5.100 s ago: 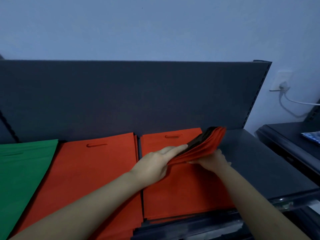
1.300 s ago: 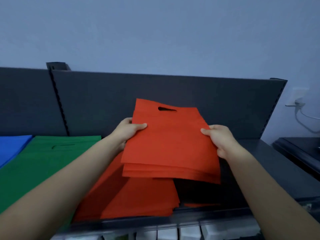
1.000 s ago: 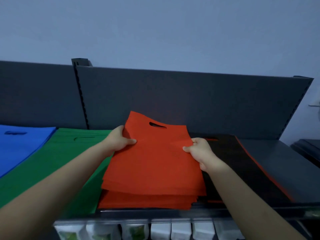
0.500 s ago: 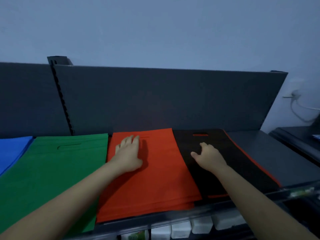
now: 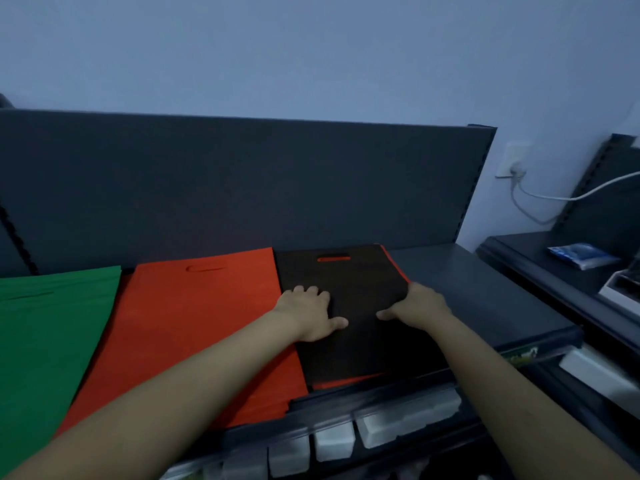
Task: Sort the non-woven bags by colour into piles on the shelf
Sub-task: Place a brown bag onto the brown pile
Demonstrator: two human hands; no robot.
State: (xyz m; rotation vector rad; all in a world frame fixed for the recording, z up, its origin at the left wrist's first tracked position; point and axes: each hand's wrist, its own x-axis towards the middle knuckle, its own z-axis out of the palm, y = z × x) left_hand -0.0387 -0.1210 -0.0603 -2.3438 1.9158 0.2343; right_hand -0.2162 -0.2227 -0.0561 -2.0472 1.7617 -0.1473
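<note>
a: on the shelf (image 5: 485,292), left to right?
b: green pile (image 5: 45,327), red pile (image 5: 201,323), black bags (image 5: 353,285) atop a red layer (image 5: 346,383).
a: hands?
b: left hand (image 5: 306,315) flat, fingers spread on the black bags; right hand (image 5: 417,304) clasping their right edge, thumb on top.

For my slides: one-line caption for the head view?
Left hand rests on, right hand grips, the black bag pile beside red pile and green pile on the shelf.

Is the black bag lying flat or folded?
Flat: the black bag lies spread out, handle slot showing, over an orange bag whose edges peek out beneath.
</note>
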